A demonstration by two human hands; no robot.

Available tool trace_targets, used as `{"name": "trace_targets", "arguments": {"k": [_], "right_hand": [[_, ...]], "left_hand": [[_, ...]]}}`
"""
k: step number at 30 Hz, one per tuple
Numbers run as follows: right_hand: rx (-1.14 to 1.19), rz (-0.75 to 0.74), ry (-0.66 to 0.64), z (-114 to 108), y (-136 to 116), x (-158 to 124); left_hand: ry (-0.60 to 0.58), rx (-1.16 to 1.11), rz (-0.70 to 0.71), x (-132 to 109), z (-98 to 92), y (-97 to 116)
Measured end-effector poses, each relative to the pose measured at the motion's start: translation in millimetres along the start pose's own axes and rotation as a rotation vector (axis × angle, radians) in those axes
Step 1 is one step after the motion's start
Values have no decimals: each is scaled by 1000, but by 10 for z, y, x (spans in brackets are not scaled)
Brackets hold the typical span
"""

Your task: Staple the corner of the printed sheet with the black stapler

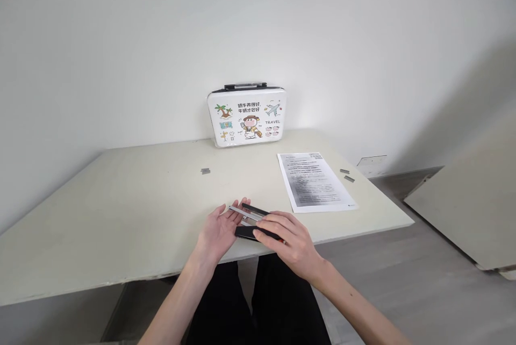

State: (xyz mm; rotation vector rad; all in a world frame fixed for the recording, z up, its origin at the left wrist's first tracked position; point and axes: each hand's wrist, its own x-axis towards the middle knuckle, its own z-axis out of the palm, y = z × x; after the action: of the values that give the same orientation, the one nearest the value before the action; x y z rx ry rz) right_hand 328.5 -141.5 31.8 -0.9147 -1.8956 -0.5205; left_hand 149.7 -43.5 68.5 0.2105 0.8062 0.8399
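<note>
A black stapler point(246, 232) is folded open above the table's front edge, its silver staple channel apart from the black arms. My right hand point(293, 239) is closed around its right end, fingers over the top and thumb along the near black part. Palm up, my left hand point(218, 231) lies open at the stapler's left end, with its fingers partly behind it. Whether the left fingers touch the stapler is hard to tell. Small grey staple strips point(205, 171) lie on the table beyond my left hand, and more staple strips point(349, 179) lie at the right.
A printed sheet of paper point(322, 186) lies on the table point(121, 216), right of my hands. Against the wall at the back stands a white cartoon-printed case point(234, 133) with a black handle. A pale panel point(471, 205) stands beyond the table's right edge.
</note>
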Motion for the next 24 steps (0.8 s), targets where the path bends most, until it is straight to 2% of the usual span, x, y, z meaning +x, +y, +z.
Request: {"name": "trace_targets", "arguments": {"k": [7,12,15,18,21,24], "right_hand": [[-16,-36,-30,-63,80,-20],[32,30,-95,-82,153,-125],[87,115,-64,-101,139,-147],[161,299,42,-94,85,-166],[239,512,114,-66,33,-214],[304,668,127,-48,18,-261]], "left_hand": [[8,39,-44,50,9,-64],[-11,69,-44,53,41,-106],[22,50,-28,43,27,-115],[71,78,113,2,-77,-159],[13,290,341,-95,-235,-240],[-54,552,476,-204,-336,-294]]}}
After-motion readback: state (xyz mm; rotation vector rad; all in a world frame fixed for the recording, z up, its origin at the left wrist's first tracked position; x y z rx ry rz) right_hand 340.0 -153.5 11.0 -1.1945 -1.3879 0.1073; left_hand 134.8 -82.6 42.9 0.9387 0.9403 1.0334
